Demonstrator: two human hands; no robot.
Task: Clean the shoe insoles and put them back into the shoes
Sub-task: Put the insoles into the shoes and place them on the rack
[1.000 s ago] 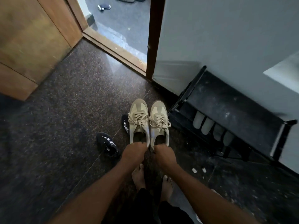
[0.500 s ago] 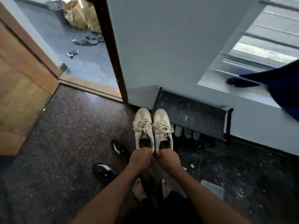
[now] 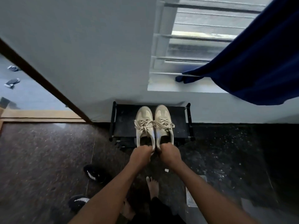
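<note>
Head view: left hand is clamped on the heel of the left shoe, right hand clamped on the right shoe. Both shoes sit side by side over the black rack at twelve o'clock, toes toward the wall.

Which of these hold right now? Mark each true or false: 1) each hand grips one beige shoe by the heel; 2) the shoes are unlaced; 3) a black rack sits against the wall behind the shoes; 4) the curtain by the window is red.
1) True: the left hand holds the left beige shoe, the right hand the right beige shoe, both at the heel.
2) False: the laces are tied in bows.
3) True: the black rack stands at the wall.
4) False: the curtain is dark blue.
</note>
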